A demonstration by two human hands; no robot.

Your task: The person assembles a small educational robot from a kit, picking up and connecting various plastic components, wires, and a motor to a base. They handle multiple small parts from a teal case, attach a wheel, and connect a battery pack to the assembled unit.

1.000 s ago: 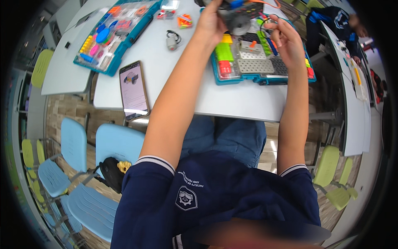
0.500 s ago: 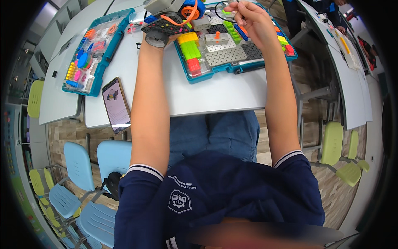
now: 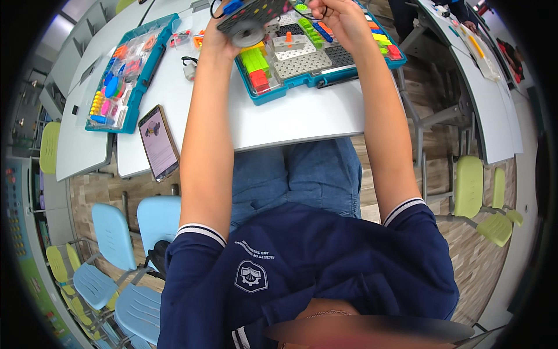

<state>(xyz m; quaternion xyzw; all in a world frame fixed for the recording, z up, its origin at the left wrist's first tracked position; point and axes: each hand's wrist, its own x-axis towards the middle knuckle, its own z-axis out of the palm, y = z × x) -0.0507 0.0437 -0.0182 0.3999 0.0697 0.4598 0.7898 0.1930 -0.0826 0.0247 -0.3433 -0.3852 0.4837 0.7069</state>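
On the front of the navy shirt (image 3: 343,250) we see two short lines of white lettering (image 3: 254,250) that stand upside down to us, and below them a white shield crest (image 3: 251,276); on the smartphone (image 3: 158,142) we see a picture of a small wheeled model above lines of text too small for us to read. That phone lies aslant by the left corner of the white table (image 3: 299,125), its lower end at the near edge. Above the table we find the wheeled model (image 3: 258,17), a black perforated plate with a grey wheel (image 3: 247,34) and a blue piece (image 3: 233,6), cut off by the top of our view. It is in the left hand (image 3: 220,38), whose fingers are curled in round its left side and partly hidden from us behind it. The right hand (image 3: 344,20) is to the right of the model and apart from its plate, half closed, thumb and fingertips drawn together on a black cable (image 3: 302,10). Beneath both hands, back from the near edge, we see a turquoise parts case (image 3: 274,96), with red bricks (image 3: 260,80) at its near left corner and a light grey perforated plate (image 3: 305,65) beside them; a small grey motor (image 3: 189,71) with a black wire lies left of the left forearm
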